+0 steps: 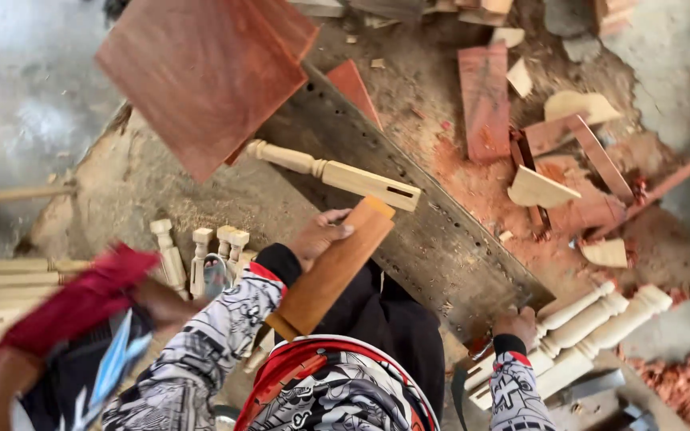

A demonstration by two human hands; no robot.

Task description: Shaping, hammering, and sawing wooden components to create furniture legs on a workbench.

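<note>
The left hand [319, 237] has its grip closed on one flat orange-brown board [333, 268], held tilted over the near edge of the grey metal surface [441, 239]. One pale turned spindle [334, 174] lies across that surface. The right hand [516, 325] rests on a stack of about three turned spindles [592, 323] by the surface's right corner; its grip seems closed on one, though the view is poor. Four more spindles [201, 255] stand on the sawdust floor at left.

Reddish wood offcuts [485, 100] amid sawdust, pale turned spindles [201, 255] upright, perhaps a co-worker's sleeve [81, 299].
</note>
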